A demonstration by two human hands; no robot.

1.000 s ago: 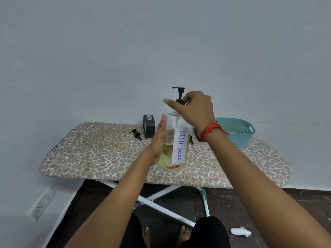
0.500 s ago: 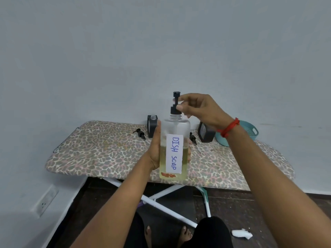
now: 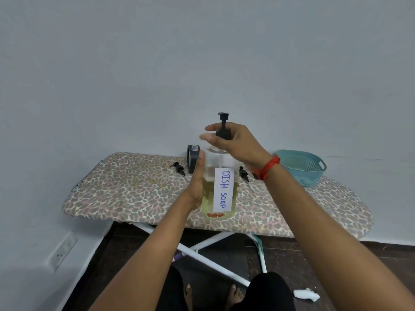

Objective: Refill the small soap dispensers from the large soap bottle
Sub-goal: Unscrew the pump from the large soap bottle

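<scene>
We find the large soap bottle (image 3: 219, 189), clear with yellow liquid in its lower half and a white label reading "DISH SOAP", upright over the near edge of the ironing board (image 3: 134, 189); we cannot tell whether its base rests on the leopard-print cover. The left hand (image 3: 197, 182) holds the bottle with the palm pressed to its left side and the thumb lying up the wall; its fingers are hidden behind. The right hand (image 3: 235, 143), with a red thread bracelet (image 3: 267, 167) at the wrist, is curled round the collar of the black pump (image 3: 223, 131) at the bottle's neck, the fingertips blurred. We note 1 small dispenser (image 3: 193, 158), black and with its neck uncapped, standing behind the bottle near the wall. 2 loose pump heads (image 3: 177, 168) lie on the board, 1 on each side of the bottle. A teal basket (image 3: 301, 167) sits at the board's right end.
</scene>
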